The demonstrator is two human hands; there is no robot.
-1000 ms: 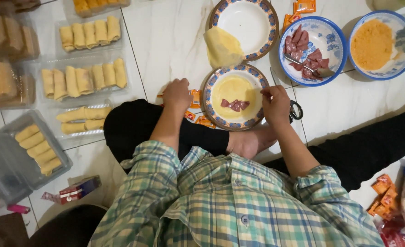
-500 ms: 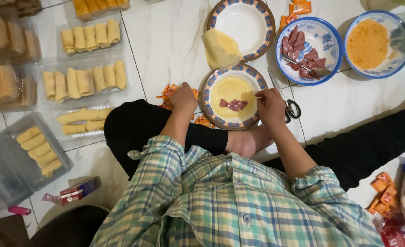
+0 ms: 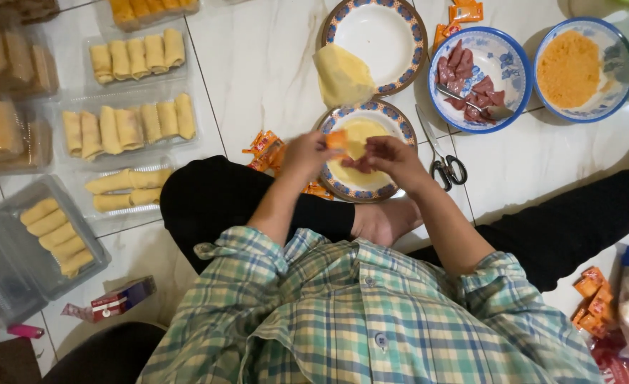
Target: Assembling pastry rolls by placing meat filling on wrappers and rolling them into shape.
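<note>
- White marble-patterned floor tiles (image 3: 272, 64) carry everything.
- Clear plastic trays of pale yellow rolls (image 3: 133, 121) sit on the person's left.
- A blue-rimmed patterned plate (image 3: 392, 186) holding a round yellow wrapper (image 3: 353, 174) lies under both hands.
- Left hand (image 3: 304, 155) pinches a small orange packet (image 3: 337, 139) above that plate.
- Right hand (image 3: 389, 155), fingers curled narrow, touches the packet's edge.
- Black-handled scissors (image 3: 444, 165) lie just beside the plate.
</note>
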